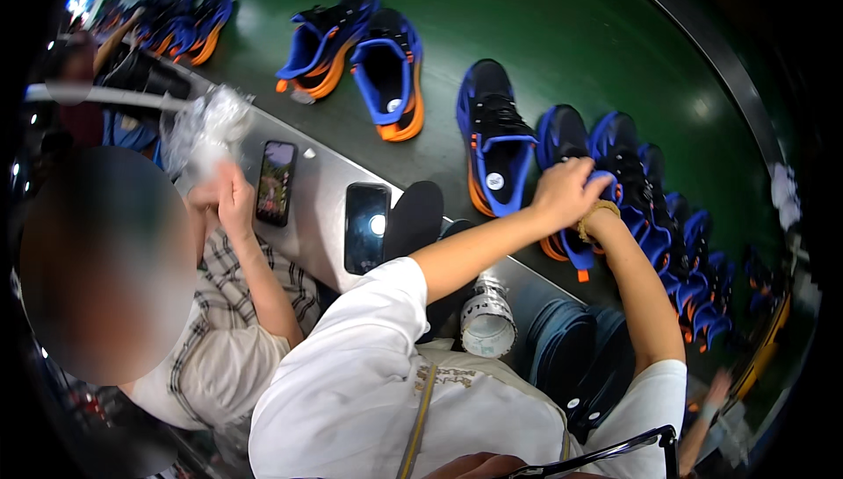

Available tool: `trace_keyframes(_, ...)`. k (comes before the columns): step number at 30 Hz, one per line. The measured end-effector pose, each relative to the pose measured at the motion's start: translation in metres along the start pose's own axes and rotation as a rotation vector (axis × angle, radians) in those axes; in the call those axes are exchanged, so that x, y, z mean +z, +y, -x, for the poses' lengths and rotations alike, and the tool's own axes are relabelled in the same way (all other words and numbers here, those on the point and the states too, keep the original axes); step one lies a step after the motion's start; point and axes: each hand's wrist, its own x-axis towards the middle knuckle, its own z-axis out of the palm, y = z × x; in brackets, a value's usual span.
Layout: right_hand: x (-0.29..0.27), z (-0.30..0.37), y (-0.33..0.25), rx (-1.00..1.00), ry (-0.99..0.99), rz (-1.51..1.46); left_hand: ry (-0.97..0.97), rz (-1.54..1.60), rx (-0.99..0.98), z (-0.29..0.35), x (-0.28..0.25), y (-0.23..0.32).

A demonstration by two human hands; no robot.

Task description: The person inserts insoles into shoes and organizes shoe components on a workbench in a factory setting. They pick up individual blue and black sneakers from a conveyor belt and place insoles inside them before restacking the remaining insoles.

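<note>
Head view: left hand (566,187) clenched on blue-orange sneaker (571,150) at green conveyor belt (527,22) near edge, steadying it; right hand hidden, fingers untellable.

Green conveyor belt (544,31) — glare; steel ledge (320,189)

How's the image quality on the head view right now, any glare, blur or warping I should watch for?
Head view: fisheye bends the green belt and black rail toward the rim, and the corners go black. Glare spots sit on the belt and the middle phone. A co-worker's plastic bag is motion-smeared. Both hands on a blue shoe look sharp.
</note>
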Motion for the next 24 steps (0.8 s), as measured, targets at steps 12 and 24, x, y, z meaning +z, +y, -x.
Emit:
trace_keyframes(12,0.009,-0.051,-0.001,0.066,0.18,-0.076,0.057,-0.239,0.339,0.009,0.01,-0.011)
trace_keyframes(24,0.001,-0.061,0.0,0.062,0.256,-0.057,0.175,-0.364,0.509,0.009,0.005,-0.021)
